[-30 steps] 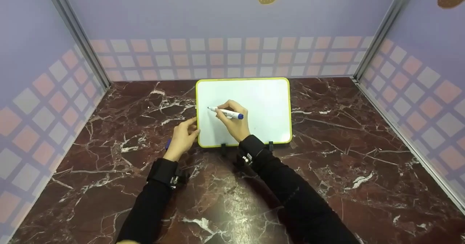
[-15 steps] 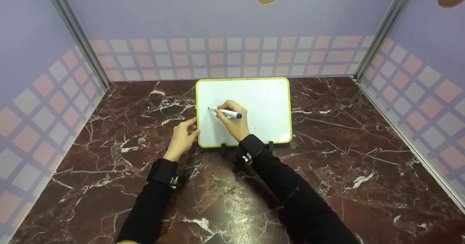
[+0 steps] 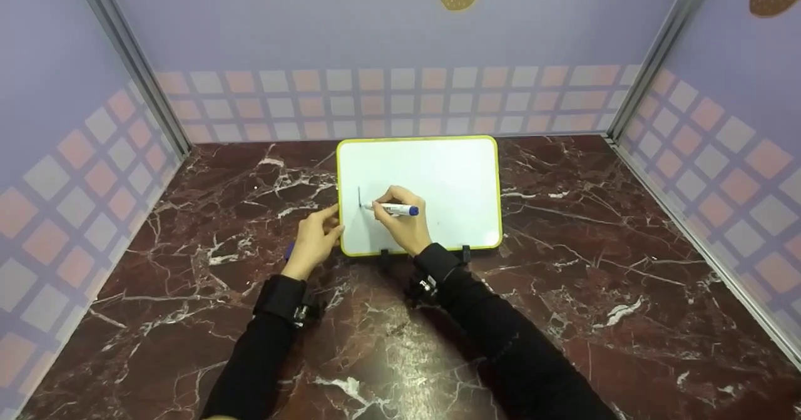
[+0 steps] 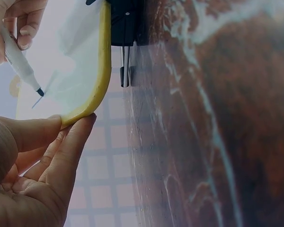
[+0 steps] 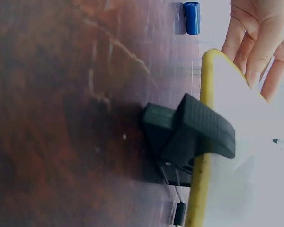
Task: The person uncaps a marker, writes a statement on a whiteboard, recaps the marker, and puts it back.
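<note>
A whiteboard (image 3: 450,182) with a yellow rim leans on a black stand (image 5: 194,132) at the back of the table. My right hand (image 3: 403,220) grips a white marker (image 3: 397,209) with a blue end, its dark tip touching the board's left part. A short straight blue line (image 3: 359,194) runs up from the tip. At the board's left edge, my left hand (image 3: 316,235) pinches the yellow rim between thumb and fingers, as the left wrist view shows. The blue cap (image 5: 191,18) stands on the table near the left hand, partly hidden by it in the head view.
The board stands on a dark red marbled table (image 3: 563,307). Purple walls with pink and white checks, such as the back wall (image 3: 400,101), enclose it on three sides. Two black stand clips, one of them a front clip (image 3: 466,253), hold the board's lower edge.
The right hand has moved the marker tip down the board, and a short vertical blue line now shows above it. My left hand stays at the board's edge.
</note>
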{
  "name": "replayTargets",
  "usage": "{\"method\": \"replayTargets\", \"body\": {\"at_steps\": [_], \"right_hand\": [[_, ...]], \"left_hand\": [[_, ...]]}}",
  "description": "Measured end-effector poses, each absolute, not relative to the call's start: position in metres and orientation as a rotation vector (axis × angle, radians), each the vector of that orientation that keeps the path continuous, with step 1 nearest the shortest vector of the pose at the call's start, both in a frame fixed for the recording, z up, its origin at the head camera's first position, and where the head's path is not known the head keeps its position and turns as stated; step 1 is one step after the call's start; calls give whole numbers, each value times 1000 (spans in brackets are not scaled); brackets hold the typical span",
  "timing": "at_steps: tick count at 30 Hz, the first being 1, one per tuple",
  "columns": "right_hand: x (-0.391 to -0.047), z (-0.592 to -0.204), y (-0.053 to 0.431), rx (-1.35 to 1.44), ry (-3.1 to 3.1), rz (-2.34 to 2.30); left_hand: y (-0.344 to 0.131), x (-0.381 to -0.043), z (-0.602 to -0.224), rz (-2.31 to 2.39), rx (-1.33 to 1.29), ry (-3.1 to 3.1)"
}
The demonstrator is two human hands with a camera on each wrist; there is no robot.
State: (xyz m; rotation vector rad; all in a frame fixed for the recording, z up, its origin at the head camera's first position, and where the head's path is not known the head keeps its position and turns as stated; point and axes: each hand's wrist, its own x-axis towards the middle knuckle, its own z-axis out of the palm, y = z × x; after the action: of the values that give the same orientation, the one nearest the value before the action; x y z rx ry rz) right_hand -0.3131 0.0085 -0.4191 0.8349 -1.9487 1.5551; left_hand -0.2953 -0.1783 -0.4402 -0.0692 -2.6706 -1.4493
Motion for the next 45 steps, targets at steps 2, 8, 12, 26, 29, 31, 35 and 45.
{"method": "replayTargets", "body": {"at_steps": [2, 8, 12, 26, 29, 31, 35, 45], "right_hand": [[-313, -420, 9, 813, -1937, 1559], [-317, -421, 8, 783, -1910, 1567], [-318, -421, 8, 797, -1912, 1579], [-321, -422, 13, 686, -1929, 1599], [-322, -421, 15, 695, -1911, 1611], [-320, -417, 15, 692, -1907, 1628], [-324, -415, 14, 691, -1909, 1646], [-324, -419, 15, 727, -1919, 1575]], "left_hand": [[-178, -295, -441, -1449, -63, -2674], [-178, -296, -441, -1426, -69, -2667], [-178, -296, -441, -1415, -76, -2668], [-179, -297, -441, -1429, -74, -2678], [-179, -296, -441, -1435, -71, -2680], [-179, -295, -441, -1428, -73, -2682], [-179, -294, -441, -1430, -74, -2672], [-179, -295, -442, -1448, -77, -2663]]}}
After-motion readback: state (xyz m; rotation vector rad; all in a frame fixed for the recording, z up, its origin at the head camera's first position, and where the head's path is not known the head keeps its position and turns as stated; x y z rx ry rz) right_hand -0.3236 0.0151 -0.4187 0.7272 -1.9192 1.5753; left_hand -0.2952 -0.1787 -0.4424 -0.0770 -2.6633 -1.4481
